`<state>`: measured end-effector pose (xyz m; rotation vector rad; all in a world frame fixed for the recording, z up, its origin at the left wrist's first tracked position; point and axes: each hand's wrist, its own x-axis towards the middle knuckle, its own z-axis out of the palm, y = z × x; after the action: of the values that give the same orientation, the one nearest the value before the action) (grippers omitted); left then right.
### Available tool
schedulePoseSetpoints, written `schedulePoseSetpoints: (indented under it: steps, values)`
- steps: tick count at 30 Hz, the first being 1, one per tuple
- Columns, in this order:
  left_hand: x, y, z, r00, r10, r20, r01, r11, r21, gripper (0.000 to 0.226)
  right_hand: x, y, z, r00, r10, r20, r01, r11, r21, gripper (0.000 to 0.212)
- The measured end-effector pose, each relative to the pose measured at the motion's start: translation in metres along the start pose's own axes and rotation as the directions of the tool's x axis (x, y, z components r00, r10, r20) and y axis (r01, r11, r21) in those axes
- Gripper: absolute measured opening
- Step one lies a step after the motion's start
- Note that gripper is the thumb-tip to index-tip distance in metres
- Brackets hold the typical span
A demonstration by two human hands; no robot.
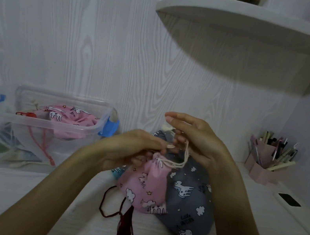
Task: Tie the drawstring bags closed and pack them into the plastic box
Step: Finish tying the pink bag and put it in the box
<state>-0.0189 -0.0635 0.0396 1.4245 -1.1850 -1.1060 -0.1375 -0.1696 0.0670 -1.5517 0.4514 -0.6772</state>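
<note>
Pink bag [145, 186] printed with white unicorns, clouds and small stars; grey bag [188, 204] with white unicorns and clouds; cream drawstring [181, 159]; dark red tassel [126, 230]; clear plastic box [44, 131] with blue clips [109, 128]; pink pen holder [266, 164]

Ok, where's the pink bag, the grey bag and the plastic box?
pink bag [143, 185], head view, middle of its front.
grey bag [186, 203], head view, printed front.
plastic box [31, 119], head view, near rim.
</note>
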Motion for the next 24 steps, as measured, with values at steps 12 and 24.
schedulePoseSetpoints:
  steps: [12,24]
  values:
    - [0.003,-0.004,0.018,0.970,-0.149,0.192,0.083,0.946,0.315,0.040,0.009,0.011,-0.001,0.996,-0.015,-0.084,0.004,0.992,-0.126,0.008]
    - [0.004,-0.006,0.013,0.995,-0.065,0.071,0.061,0.997,0.054,0.020,0.007,0.018,0.003,0.968,0.231,0.099,-0.193,0.936,-0.292,0.039]
